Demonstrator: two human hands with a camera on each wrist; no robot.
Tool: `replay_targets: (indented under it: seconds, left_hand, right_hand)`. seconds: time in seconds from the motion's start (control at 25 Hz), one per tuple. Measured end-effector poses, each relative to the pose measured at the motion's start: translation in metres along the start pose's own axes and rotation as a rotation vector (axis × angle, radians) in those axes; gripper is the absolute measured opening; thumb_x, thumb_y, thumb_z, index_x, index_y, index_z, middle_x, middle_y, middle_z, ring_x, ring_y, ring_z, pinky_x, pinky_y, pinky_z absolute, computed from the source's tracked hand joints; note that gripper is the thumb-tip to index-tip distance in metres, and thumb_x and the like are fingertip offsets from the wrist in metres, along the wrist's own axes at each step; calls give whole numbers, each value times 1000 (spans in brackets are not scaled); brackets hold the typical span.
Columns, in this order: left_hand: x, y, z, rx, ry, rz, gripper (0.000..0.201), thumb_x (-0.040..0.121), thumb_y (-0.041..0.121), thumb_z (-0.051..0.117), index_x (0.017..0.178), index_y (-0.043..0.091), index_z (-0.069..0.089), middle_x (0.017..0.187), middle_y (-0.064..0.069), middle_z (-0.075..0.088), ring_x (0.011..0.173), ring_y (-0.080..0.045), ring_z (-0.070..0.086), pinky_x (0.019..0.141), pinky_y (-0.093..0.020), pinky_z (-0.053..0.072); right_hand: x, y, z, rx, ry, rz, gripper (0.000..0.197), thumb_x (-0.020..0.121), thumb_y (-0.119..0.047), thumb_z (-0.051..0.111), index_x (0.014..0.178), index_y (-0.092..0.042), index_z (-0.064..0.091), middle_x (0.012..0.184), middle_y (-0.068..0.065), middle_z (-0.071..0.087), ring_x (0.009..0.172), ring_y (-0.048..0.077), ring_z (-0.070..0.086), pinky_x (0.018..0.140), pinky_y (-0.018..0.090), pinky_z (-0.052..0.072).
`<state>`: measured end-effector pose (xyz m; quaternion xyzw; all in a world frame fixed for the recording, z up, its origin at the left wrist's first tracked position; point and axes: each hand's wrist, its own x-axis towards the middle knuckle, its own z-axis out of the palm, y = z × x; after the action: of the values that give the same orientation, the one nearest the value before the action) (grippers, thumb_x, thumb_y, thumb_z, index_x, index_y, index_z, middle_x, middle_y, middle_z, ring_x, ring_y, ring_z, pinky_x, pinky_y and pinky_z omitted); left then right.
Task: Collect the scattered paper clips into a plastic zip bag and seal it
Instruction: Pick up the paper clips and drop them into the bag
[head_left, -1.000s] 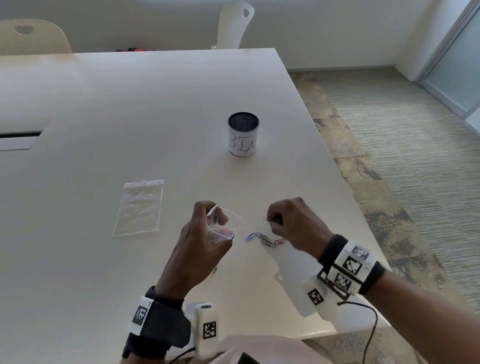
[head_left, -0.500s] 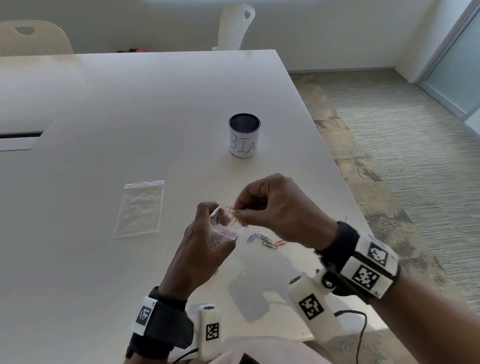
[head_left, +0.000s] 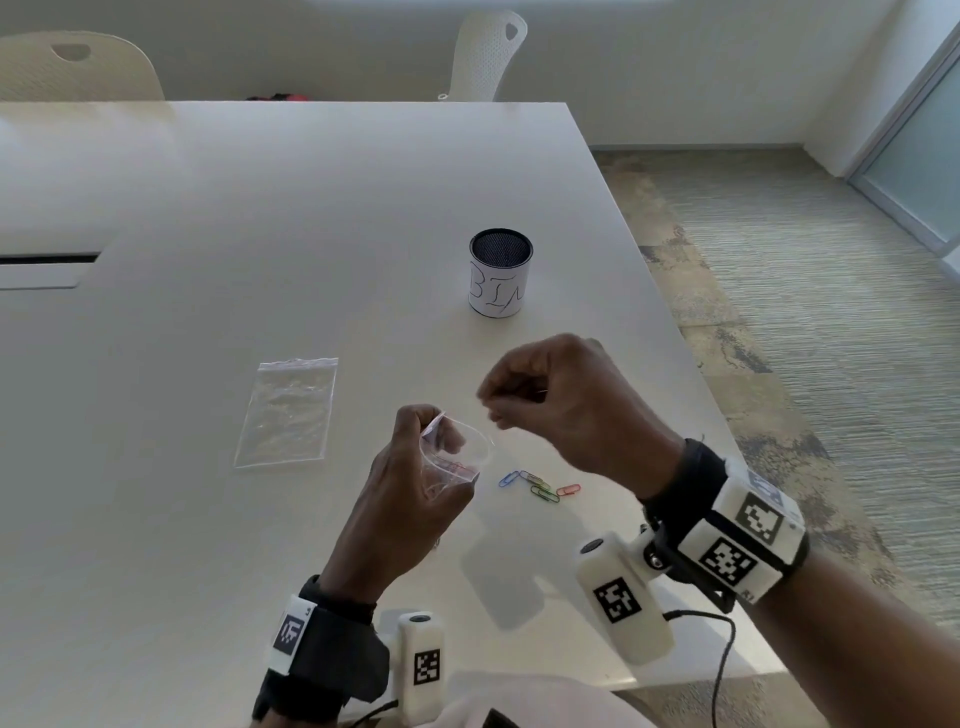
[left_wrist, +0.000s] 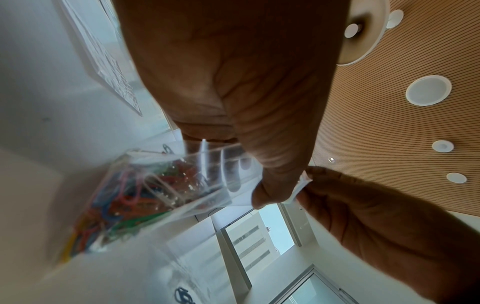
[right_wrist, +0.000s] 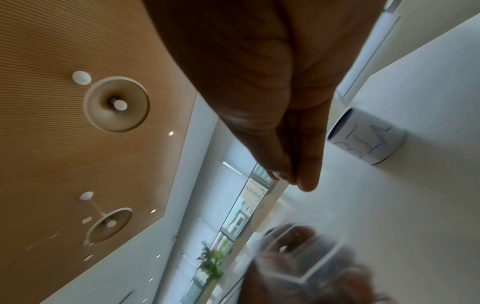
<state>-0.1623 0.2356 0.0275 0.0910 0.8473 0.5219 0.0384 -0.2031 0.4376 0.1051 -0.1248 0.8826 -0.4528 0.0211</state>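
Your right hand (head_left: 550, 400), fingers pinched together on nothing visible, has lifted off the open zip bag (head_left: 454, 457) your left hand (head_left: 410, 499) grips, clip seemingly dropped in, with four paper clips (head_left: 540, 486) left on the tabletop (head_left: 260, 208) beneath your right wrist.

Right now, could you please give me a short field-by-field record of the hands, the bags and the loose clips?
left hand: holds zip bag open, off the table
bag contents: coloured paper clips
right hand: raised beside the bag mouth, fingertips together; nothing seen between them
loose clips: a few, on the table right of the held bag
spare bag: flat on the table, left
cup marked BIN: upright, farther back
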Motion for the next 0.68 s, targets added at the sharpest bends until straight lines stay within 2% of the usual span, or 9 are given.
replay_targets:
  seconds: [0.04,0.08,0.16,0.24,0.32,0.48,0.6,0.68]
  left_hand:
    - [0,0,0,-7,1,-4,43,90,9,74,114,25,43,110,8,60,66,-21,70,52,-47,58]
    - [-1,-1,0,-9,3,-4,42,91,9,74,114,26,43,110,8,60,67,-22,70,53,-48,58]
    - [-1,-2,-1,-9,-1,-2,42,91,10,73,114,27,43,110,9,60,68,-25,71,57,-49,58]
    - [-2,-4,0,-5,-4,-6,42,91,11,73,114,28,43,111,10,60,69,-26,72,61,-50,59]
    - [-1,-5,1,8,-1,-6,43,91,12,74,114,30,43,110,11,60,73,-22,72,67,-46,59]
    - [0,-7,3,23,4,4,45,90,14,76,116,31,43,110,12,61,78,-18,74,70,-39,59]
    - [0,-7,3,26,-10,10,47,89,14,77,118,30,43,110,15,60,82,-17,75,71,-33,61]
    - [-1,-7,2,29,-3,8,47,89,14,77,118,29,44,110,15,60,81,-18,74,68,-33,61]
  right_hand:
    - [-3,11,-5,-63,15,16,8,85,-14,85,91,-13,80,78,-1,79,73,11,77,77,36,65]
    - [-7,23,-9,-166,-14,53,18,83,-22,87,97,-14,79,84,-3,78,77,12,75,79,36,64]
    - [-20,50,-8,-401,-180,191,51,79,-39,90,119,-13,71,106,-2,73,95,16,70,88,32,59]
    - [-35,69,0,-565,-334,315,67,78,-42,89,132,-14,60,122,1,63,110,20,64,95,30,52]
    - [-46,79,9,-609,-367,330,59,82,-32,87,130,-13,60,123,4,61,112,22,62,98,32,51]
    - [-46,82,28,-471,-254,252,33,90,-11,78,121,-12,67,112,3,66,103,20,63,91,28,51]
    - [-41,81,35,-367,-238,156,35,89,-12,81,121,-14,68,106,-2,63,94,16,61,88,31,55]
    - [-39,80,33,-397,-255,45,48,88,-16,82,132,-19,64,122,-2,63,106,14,60,96,32,55]
